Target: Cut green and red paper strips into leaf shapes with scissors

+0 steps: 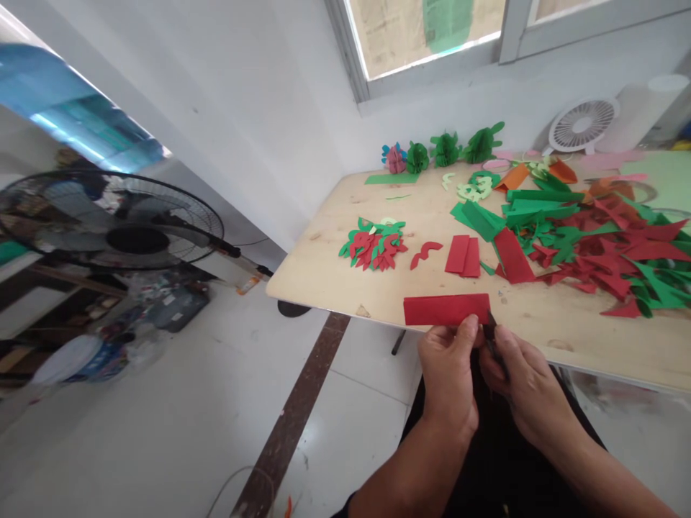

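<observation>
My left hand (450,367) pinches the lower edge of a folded strip of red paper (440,309), held level over the table's front edge. In my right hand (521,370) is a pair of dark scissors (491,334), their tip at the strip's right end. Just beyond the strip lie folded red paper pieces (463,256) and a wavy red cutout (426,254). Further left is a pile of red and green cutouts (375,244). My fingers hide most of the scissors' handles.
Red and green paper scraps (610,244) cover the table's right side. Green paper figures (445,150) and a small white fan (583,124) stand along the wall. A large black fan (137,237) stands left of the wooden table (307,270).
</observation>
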Tool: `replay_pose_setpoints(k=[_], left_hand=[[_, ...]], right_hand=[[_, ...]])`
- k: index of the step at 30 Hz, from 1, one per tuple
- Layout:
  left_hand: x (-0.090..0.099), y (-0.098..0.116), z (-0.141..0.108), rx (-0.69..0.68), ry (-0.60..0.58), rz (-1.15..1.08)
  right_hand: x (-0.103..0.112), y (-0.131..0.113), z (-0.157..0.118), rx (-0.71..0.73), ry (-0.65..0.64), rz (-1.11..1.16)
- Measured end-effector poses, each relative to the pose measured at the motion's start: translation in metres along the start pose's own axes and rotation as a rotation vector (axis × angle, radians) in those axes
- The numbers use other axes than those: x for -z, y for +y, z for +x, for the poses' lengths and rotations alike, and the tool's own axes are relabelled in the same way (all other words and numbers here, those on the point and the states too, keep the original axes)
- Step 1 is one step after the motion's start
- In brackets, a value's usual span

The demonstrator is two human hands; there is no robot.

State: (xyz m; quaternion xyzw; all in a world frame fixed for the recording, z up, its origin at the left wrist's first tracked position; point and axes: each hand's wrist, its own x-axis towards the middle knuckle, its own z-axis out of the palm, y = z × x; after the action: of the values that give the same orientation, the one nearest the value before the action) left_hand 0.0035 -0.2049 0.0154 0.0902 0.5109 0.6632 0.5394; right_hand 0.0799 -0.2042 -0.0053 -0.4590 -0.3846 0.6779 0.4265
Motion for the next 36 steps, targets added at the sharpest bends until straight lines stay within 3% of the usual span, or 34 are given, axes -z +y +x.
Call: replay_pose_setpoints(k=[36], left_hand=[[0.0044,0.0022,0.0047,-0.024,-0.073,0.036]], right_hand=[[0.0015,0.008,0.0031,0.018,0.031,-0.109]])
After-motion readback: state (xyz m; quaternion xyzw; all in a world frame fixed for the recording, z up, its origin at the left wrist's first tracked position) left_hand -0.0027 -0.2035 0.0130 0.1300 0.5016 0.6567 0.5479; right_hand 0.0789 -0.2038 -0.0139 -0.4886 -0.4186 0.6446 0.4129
